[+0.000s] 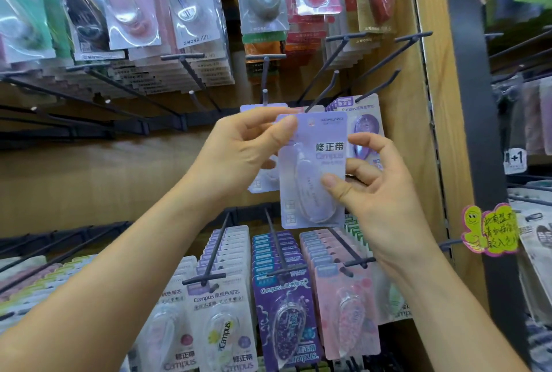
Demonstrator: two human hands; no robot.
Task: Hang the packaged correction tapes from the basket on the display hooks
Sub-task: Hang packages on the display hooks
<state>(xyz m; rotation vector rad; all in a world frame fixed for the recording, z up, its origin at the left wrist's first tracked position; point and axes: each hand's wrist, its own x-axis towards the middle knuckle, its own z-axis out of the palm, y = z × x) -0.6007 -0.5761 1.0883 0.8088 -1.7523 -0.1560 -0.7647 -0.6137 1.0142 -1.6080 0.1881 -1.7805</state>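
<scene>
I see wooden display panel [89,180], dark rails across it, dark hooks [331,84] sticking out. Top row: Mono Air packs [191,13] hang in thick stacks. Middle row, right edge: purple Campus pack [366,126] on hook beside wooden side post [430,102]. Bottom row: Campus packs [280,306] in white, purple, pink stacks.

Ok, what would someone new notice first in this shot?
A pale purple correction tape pack sits dead centre, held by the left hand at its top corner and the right hand at its right side. Behind it, bare hooks stick out of the middle row, with full rows of packs above and below. A yellow smiley note hangs at the right.
</scene>
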